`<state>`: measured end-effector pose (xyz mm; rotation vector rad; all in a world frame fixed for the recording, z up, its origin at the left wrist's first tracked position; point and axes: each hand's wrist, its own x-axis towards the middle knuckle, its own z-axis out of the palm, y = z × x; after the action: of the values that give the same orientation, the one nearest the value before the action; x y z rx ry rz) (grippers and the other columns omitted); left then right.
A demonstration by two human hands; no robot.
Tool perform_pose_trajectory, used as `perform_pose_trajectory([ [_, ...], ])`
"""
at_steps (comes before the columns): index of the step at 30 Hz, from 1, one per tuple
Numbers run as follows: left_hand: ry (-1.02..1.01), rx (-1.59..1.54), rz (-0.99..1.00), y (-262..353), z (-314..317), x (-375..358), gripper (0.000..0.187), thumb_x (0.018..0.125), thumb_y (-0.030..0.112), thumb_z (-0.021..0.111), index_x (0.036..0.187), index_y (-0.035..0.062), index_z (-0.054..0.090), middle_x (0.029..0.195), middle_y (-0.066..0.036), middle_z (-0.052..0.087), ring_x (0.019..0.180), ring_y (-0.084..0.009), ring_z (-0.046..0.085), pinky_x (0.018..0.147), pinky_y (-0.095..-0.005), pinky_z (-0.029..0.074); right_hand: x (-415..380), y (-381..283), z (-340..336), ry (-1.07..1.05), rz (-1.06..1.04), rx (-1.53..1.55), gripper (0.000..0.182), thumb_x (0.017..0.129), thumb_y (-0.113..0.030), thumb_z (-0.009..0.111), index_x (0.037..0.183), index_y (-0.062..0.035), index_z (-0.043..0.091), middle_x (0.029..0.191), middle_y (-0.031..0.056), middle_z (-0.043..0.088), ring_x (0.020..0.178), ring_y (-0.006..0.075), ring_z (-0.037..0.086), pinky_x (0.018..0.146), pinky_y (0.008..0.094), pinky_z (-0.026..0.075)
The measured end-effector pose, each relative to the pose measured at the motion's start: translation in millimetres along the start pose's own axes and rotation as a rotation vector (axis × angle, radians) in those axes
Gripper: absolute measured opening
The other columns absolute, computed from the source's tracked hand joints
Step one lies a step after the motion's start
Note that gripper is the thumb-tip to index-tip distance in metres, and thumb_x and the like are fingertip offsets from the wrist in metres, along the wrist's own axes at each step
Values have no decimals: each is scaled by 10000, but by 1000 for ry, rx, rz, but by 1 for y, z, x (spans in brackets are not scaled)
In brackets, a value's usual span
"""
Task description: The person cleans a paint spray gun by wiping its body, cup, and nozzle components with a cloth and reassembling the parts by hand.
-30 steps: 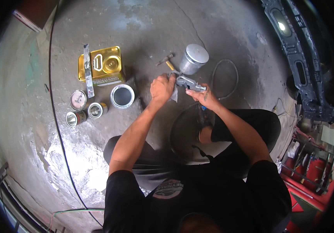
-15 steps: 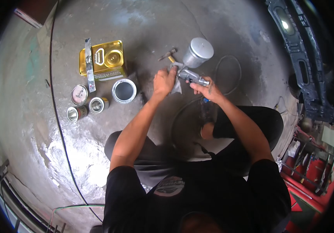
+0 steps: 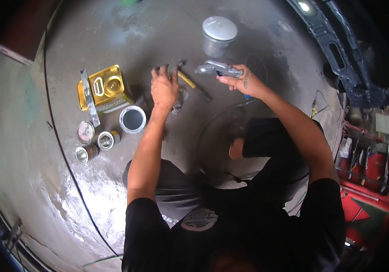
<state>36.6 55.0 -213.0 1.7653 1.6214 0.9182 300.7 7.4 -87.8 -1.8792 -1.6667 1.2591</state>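
Right hand (image 3: 240, 81): fingers curled round the near end of the spray gun, thumb along its side; firm hold.
Spray gun (image 3: 218, 69): silver, in the right hand, out in front of the person's knees; lidded silver cup (image 3: 219, 40) on its far side.
Left hand (image 3: 164, 88): back up, fingers loosely spread; no object seen in it, palm side hidden, so can't tell for sure.
Hammer (image 3: 187, 80): yellow handle with black end, on the floor between the hands; left fingers close by, contact unclear.
Rag (image 3: 179, 102): grey, crumpled, just beside the left wrist.
Gold tin (image 3: 113, 85): over to the person's left, metal strip (image 3: 90, 96) laid across its top.
Open can (image 3: 133, 131): dark inside, near the gold tin.
Small cans (image 3: 108, 140): two, side by side.
Hose (image 3: 235, 106): loops over the floor.
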Motion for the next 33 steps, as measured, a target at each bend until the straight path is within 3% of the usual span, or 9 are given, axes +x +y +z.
perform_pose_trajectory([
  [3,234,-317,261,57,-61,8,385,1043,305,623,1265,-5,677,1283,-277,638,1108,-416,677,944,-479,536,6,16,-1,6,17,-64,584,908,-488,806,1244,-20,705,847,57,703,724,135,662,685,307,529],
  [7,120,-529,116,71,-73,-10,243,995,197,691,1052,-33,746,939,-201,728,912,-347,732,816,-420,557,12,0,-2,-38,1,-70,521,901,-492,806,1121,-26,731,823,82,702,688,134,657,670,305,525],
  [10,57,-421,311,83,-62,-33,202,940,80,742,1113,-23,731,1075,-135,741,835,-234,706,741,-347,554,13,-30,3,-13,-51,5,356,921,-369,779,991,-26,719,745,53,667,644,123,623,628,310,509],
  [16,-55,-447,386,129,-54,-34,251,886,31,773,1131,11,728,1191,-127,721,854,-271,721,744,-370,571,5,-38,19,-95,-124,33,208,938,-221,713,997,-22,708,694,33,638,636,129,612,604,315,500],
  [20,-37,-369,342,110,-45,-25,239,884,53,788,1112,20,726,1090,-113,742,815,-233,711,698,-351,561,17,-28,30,-174,-159,16,222,954,-221,697,1058,-28,735,710,44,654,641,138,624,602,335,506],
  [23,-164,-545,76,106,-46,-25,135,888,36,764,1011,12,713,959,-129,731,828,-291,713,740,-396,545,20,-28,35,-202,-153,55,244,951,-243,708,1064,-28,731,693,55,639,627,151,620,604,343,499],
  [26,-185,-578,161,107,-46,-19,110,909,21,745,1009,-7,713,949,-123,729,807,-255,699,727,-371,540,22,-32,25,-282,-118,32,219,934,-220,738,918,-6,690,704,35,650,640,125,619,630,332,510],
  [30,-191,-440,297,123,-42,-12,69,952,-12,680,1008,-8,720,970,-144,733,838,-312,715,737,-396,549,28,-20,7,-367,-144,8,285,933,-265,741,1101,-36,723,731,94,677,664,197,661,678,402,527],
  [33,-221,-304,399,132,-38,-6,110,962,-17,665,1063,-6,709,1044,-152,731,883,-354,717,758,-406,559,31,0,13,-198,-483,173,317,925,-280,741,1127,-38,714,833,154,745,767,286,729,741,445,545],
])
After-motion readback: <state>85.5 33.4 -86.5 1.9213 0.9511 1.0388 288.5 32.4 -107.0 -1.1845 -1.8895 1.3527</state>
